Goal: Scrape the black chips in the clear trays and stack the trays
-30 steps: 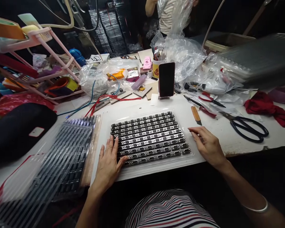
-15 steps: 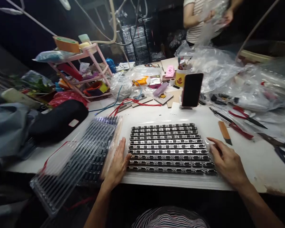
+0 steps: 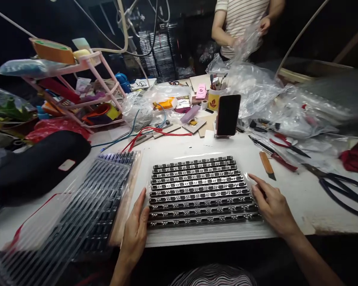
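A clear plastic tray [image 3: 197,234] lies in front of me on the white table, filled with several rows of grey metal connectors [image 3: 199,190]. My left hand [image 3: 135,234] rests edge-on against the tray's left side, fingers straight and together, thumb toward the connectors. My right hand [image 3: 271,204] lies at the tray's right side, fingers spread and touching its rim. Neither hand holds anything.
A stack of clear trays [image 3: 86,206] with dark parts sits at the left beside a black pouch [image 3: 35,165]. A phone [image 3: 227,115] stands behind the tray. Pliers [image 3: 282,143], a knife [image 3: 267,165] and scissors [image 3: 340,186] lie at the right. Another person [image 3: 241,24] handles plastic bags across the table.
My left hand has turned from lying flat over the connectors to standing against the tray's left edge. The view swung left, then partly back.
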`<act>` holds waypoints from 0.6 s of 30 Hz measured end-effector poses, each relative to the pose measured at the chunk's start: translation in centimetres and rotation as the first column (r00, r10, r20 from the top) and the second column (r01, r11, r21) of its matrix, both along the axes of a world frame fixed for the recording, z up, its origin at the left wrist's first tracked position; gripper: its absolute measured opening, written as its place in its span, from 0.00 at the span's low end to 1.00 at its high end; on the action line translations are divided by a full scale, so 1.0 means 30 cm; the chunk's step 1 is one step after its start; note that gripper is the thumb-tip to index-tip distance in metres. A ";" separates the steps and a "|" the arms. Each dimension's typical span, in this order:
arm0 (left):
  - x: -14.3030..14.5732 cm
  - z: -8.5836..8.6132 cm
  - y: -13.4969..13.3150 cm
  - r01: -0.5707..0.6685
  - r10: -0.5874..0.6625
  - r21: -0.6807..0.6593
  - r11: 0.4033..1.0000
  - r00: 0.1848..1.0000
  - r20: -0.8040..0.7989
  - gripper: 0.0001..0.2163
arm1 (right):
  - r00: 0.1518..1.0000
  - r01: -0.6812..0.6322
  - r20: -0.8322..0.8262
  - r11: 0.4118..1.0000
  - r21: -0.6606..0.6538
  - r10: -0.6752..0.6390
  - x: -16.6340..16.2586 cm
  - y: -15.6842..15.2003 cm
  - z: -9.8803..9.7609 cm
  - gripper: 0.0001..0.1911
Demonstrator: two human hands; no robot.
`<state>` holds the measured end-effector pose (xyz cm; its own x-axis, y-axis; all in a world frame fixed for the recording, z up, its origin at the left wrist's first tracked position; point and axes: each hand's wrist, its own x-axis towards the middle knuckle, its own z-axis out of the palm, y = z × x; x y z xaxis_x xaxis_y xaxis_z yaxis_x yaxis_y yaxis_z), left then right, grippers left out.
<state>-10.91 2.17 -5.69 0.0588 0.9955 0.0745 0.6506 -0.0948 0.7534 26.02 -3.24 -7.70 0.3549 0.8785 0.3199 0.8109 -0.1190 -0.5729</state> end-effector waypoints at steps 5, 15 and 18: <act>0.020 -0.022 0.015 -0.093 0.092 0.004 0.996 0.990 0.105 0.24 | 1.000 -0.002 0.009 0.999 -0.051 0.003 -0.010 0.023 0.010 0.22; -0.232 0.080 -0.021 -0.416 0.588 0.583 0.698 0.797 -0.135 0.15 | 0.991 0.082 -0.085 0.975 -0.206 -0.102 0.009 -0.014 0.020 0.25; -0.425 0.104 -0.108 -0.628 0.827 0.586 0.512 0.546 -0.136 0.15 | 0.995 0.083 -0.032 0.960 -0.268 -0.095 0.022 -0.032 0.012 0.26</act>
